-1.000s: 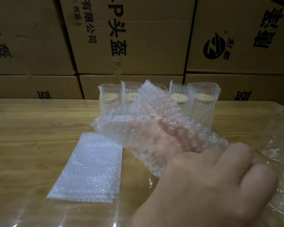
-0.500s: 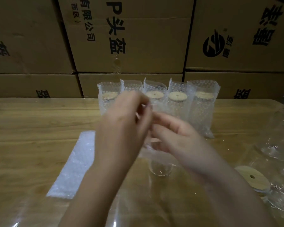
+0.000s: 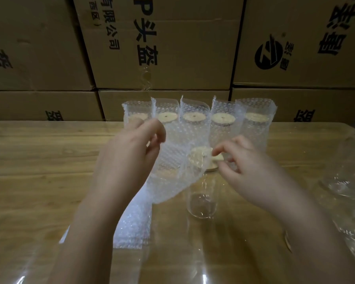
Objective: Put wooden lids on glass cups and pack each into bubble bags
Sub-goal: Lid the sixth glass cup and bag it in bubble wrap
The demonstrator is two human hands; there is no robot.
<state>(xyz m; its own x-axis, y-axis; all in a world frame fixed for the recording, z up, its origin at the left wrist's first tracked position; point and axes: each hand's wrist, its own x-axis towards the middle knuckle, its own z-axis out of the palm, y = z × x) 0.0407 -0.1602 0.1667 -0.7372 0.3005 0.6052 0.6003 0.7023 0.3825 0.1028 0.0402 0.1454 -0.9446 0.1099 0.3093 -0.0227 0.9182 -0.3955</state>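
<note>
Lid point(image 3: 210, 167) on the cup point(image 3: 202, 201) shows only in part: the bag point(image 3: 172, 175) veils its left half and the right hand's fingertips point(image 3: 216, 151) cover its far rim. The cup's wall is so clear that only its base and some glints read well. A second lid point(image 3: 288, 241) peeps out from behind the right forearm, mostly hidden. The bare glasses point(image 3: 344, 175) at the right are cut off by the picture's edge and hard to count.

The cup stands upright near the middle of the table point(image 3: 29, 160), base on the wood, long axis vertical, mouth up under the lid. The bag hangs at a slant to the cup's left. The left hand point(image 3: 131, 154) pinches its top edge between thumb and fingers. The right hand point(image 3: 252, 171) pinches the opposite edge right over the lid. The bag's lower end dangles free above the stack point(image 3: 133, 224) of flat bags.

Behind the cup, five packed cups point(image 3: 223, 128) stand in a row, near the table's far edge and the boxes point(image 3: 172, 48). The stack lies just left of the cup. Bare wood stretches left of the stack.
</note>
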